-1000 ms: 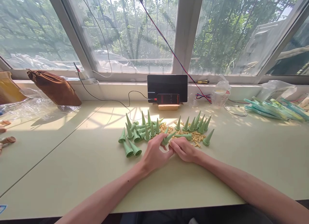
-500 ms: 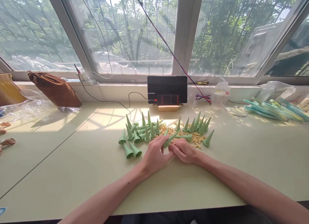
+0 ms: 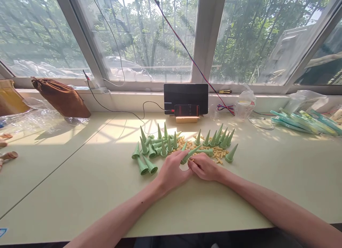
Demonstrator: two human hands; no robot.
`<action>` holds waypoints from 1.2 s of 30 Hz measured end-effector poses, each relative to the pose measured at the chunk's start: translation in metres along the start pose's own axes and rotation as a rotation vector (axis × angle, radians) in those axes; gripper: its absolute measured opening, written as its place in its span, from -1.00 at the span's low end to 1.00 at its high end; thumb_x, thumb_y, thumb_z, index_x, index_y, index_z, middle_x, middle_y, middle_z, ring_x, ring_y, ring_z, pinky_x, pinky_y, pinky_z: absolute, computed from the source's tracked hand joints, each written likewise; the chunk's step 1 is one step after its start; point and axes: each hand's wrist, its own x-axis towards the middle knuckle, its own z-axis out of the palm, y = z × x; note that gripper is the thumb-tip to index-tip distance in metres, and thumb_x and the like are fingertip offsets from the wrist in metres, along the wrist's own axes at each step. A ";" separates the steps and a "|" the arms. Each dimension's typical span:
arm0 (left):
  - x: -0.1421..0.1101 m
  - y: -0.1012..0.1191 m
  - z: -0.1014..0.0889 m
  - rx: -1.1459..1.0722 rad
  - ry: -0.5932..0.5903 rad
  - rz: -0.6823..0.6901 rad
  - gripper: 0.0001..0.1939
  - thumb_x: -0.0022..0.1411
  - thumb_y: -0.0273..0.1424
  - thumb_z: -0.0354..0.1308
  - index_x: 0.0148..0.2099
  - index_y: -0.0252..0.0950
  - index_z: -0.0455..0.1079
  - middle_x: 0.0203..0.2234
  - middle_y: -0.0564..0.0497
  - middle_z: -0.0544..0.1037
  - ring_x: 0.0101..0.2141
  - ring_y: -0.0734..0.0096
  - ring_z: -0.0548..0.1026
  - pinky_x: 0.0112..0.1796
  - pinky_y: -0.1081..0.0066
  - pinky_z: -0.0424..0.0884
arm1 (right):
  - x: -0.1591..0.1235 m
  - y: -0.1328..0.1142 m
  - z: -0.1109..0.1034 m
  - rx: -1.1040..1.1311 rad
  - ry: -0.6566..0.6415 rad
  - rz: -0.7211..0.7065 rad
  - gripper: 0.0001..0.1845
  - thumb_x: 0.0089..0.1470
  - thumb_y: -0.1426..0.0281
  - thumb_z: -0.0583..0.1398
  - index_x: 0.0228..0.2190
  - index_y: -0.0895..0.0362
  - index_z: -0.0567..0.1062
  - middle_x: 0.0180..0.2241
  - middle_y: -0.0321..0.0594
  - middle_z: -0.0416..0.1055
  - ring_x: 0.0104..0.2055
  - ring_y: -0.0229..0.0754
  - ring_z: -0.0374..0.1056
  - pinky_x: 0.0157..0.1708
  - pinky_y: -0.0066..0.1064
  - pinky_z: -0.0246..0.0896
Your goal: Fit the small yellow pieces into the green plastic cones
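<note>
My left hand point(image 3: 174, 169) is closed around a green plastic cone spike point(image 3: 191, 152), whose tip points up and to the right. Fingertips of my right hand point(image 3: 205, 167) are pinched together against the cone's wide end. A bit of a small yellow piece point(image 3: 192, 159) shows at them; most of it is hidden. Loose small yellow pieces point(image 3: 219, 155) lie just beyond both hands. More green cones point(image 3: 163, 149) stand or lie to the left, with another upright group point(image 3: 217, 137) to the right. One cone point(image 3: 231, 153) stands apart at the right end.
At the back of the table, a phone point(image 3: 187, 110) leans on a wooden stand point(image 3: 187, 119) before a dark tablet point(image 3: 185, 93). A brown drawstring bag point(image 3: 62, 98) sits back left. Teal packets point(image 3: 301, 120) and a plastic-wrapped cup point(image 3: 244, 105) are back right.
Both hands stay almost in place, still working at the same cone. The whole view has shifted very slightly.
</note>
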 end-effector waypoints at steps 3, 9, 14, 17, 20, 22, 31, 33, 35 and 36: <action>0.000 0.000 0.001 0.015 0.019 -0.004 -0.61 0.03 -0.44 0.19 -0.03 -0.29 0.43 -0.34 0.00 0.53 -0.50 0.48 0.35 -0.47 0.47 0.32 | 0.000 0.001 0.000 0.016 -0.009 0.006 -0.64 0.21 0.44 -0.07 -0.62 0.10 0.02 -0.65 -0.39 0.01 -0.60 -0.35 -0.08 -0.52 -0.46 -0.11; 0.001 0.001 -0.001 0.041 0.010 -0.031 -0.76 0.12 -0.34 0.17 -0.13 -0.25 0.38 -0.49 0.11 0.43 -0.56 0.51 0.23 -0.48 0.47 0.23 | 0.000 0.001 -0.002 0.045 -0.008 0.028 -0.60 0.30 0.38 -0.14 -0.59 0.11 0.05 -0.64 -0.38 0.05 -0.59 -0.34 -0.05 -0.51 -0.46 -0.09; 0.001 0.003 -0.002 0.058 -0.013 -0.055 -0.82 0.15 -0.31 0.15 -0.19 -0.25 0.34 -0.53 0.13 0.37 -0.55 0.50 0.20 -0.48 0.47 0.20 | 0.000 0.002 0.000 0.054 -0.006 0.076 -0.59 0.31 0.37 -0.13 -0.60 0.11 0.06 -0.64 -0.37 0.07 -0.59 -0.34 -0.03 -0.51 -0.46 -0.08; 0.001 0.003 -0.003 0.104 -0.011 -0.060 -0.82 0.12 -0.33 0.16 -0.20 -0.25 0.34 -0.53 0.13 0.34 -0.52 0.48 0.21 -0.45 0.46 0.20 | -0.001 0.003 0.001 0.043 0.004 0.094 -0.59 0.30 0.37 -0.11 -0.61 0.11 0.08 -0.64 -0.36 0.11 -0.59 -0.34 0.01 -0.50 -0.45 -0.07; 0.001 0.005 -0.004 0.157 0.016 -0.073 -0.77 0.07 -0.34 0.18 -0.18 -0.25 0.35 -0.49 0.11 0.37 -0.47 0.45 0.27 -0.43 0.45 0.21 | -0.001 0.003 0.002 0.035 0.009 0.097 -0.58 0.29 0.37 -0.11 -0.62 0.12 0.10 -0.64 -0.35 0.13 -0.59 -0.34 0.01 -0.50 -0.45 -0.07; 0.001 0.006 -0.006 0.173 0.023 -0.058 -0.79 0.08 -0.35 0.19 -0.19 -0.24 0.36 -0.46 0.09 0.40 -0.45 0.44 0.30 -0.43 0.45 0.21 | 0.000 0.003 0.002 0.027 0.017 0.094 -0.58 0.29 0.37 -0.10 -0.62 0.12 0.10 -0.65 -0.36 0.12 -0.60 -0.35 0.00 -0.51 -0.45 -0.08; 0.004 0.006 -0.008 0.130 0.023 -0.002 -0.86 0.08 -0.43 0.16 -0.25 -0.26 0.33 -0.45 0.09 0.36 -0.48 0.47 0.29 -0.45 0.47 0.21 | -0.001 0.005 0.004 -0.019 0.064 0.039 -0.58 0.27 0.38 -0.04 -0.62 0.12 0.03 -0.66 -0.41 -0.03 -0.61 -0.36 -0.14 -0.54 -0.45 -0.18; 0.003 0.005 -0.007 0.116 0.015 -0.009 -0.87 0.08 -0.45 0.15 -0.26 -0.26 0.31 -0.45 0.09 0.35 -0.50 0.50 0.25 -0.47 0.48 0.19 | -0.001 0.005 0.004 -0.026 0.078 0.033 -0.59 0.27 0.39 -0.03 -0.62 0.12 0.01 -0.66 -0.42 -0.04 -0.61 -0.36 -0.16 -0.55 -0.45 -0.19; 0.003 0.004 -0.006 0.106 0.013 -0.015 -0.86 0.08 -0.45 0.15 -0.24 -0.25 0.31 -0.44 0.10 0.35 -0.52 0.51 0.22 -0.48 0.48 0.19 | -0.001 0.004 0.004 -0.033 0.078 0.027 -0.59 0.27 0.40 -0.04 -0.61 0.12 0.01 -0.66 -0.42 -0.05 -0.61 -0.36 -0.16 -0.54 -0.45 -0.20; 0.003 0.004 -0.005 0.100 0.013 -0.016 -0.84 0.08 -0.45 0.15 -0.23 -0.25 0.31 -0.43 0.09 0.36 -0.52 0.51 0.22 -0.48 0.48 0.19 | -0.001 0.004 0.004 -0.037 0.077 0.025 -0.60 0.27 0.40 -0.04 -0.61 0.12 0.01 -0.66 -0.42 -0.05 -0.61 -0.36 -0.16 -0.54 -0.45 -0.20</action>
